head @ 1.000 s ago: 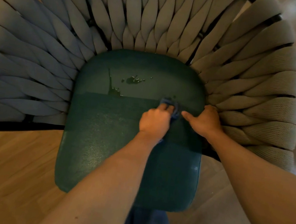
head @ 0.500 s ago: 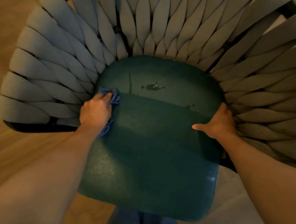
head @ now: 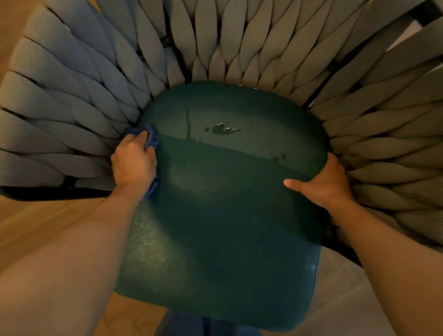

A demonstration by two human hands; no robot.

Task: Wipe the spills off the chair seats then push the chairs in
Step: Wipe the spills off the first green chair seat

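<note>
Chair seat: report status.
Left hand grips cloth at seat's left edge. Right hand braces right edge. Spill unwiped. Nothing blocking.

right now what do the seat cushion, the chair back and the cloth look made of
Seat cushion: dark green, probably faux leather or coated fabric; fine grain with sheen, liquid beading on top.
Chair back: thick grey ribbed fabric straps, woven over a dark frame.
Cloth: soft blue textile, possibly microfibre, bunched under the left hand.
</note>
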